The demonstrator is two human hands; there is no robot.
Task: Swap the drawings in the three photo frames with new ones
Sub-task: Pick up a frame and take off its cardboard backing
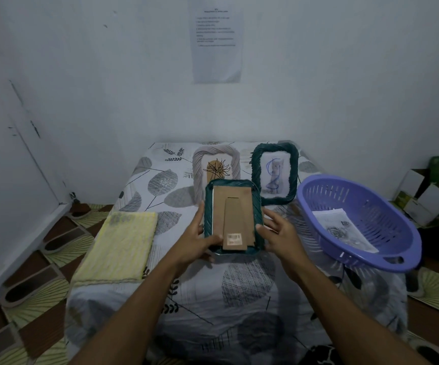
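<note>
A folded yellow cloth (119,246) lies on the leaf-patterned table cover (239,285), well to the left of the held frame (233,217). The left hand (200,241) grips that frame at its lower left corner, fingers curled behind the rim and the thumb laid across the brown backing board (235,204), just left of the barcode sticker (234,238).

Behind the held frame and slightly to its left, a beige rope-edged frame (215,167) stands upright with a drawing of a dark spiky plant on an orange shape. High above the held frame, a printed sheet (217,40) hangs on the wall; its text is too small to read.

The held frame is dark green and woven. It is lifted off the table with its back toward the camera, showing the cardboard stand leg (235,225).

Behind the held frame to its right, a second green frame (275,173) stands upright and holds a pale drawing of a figure with blue lines. The right hand (279,233) is at the held frame's right rim with fingers loosely spread and gripping nothing; whether the thumb touches the rim I cannot tell.

Further right of the held frame, a purple slotted basket (326,177) sits tilted at the table's edge, with a grey rose drawing (344,230) lying inside. Cardboard boxes (429,196) sit on the floor far to the held frame's right.
</note>
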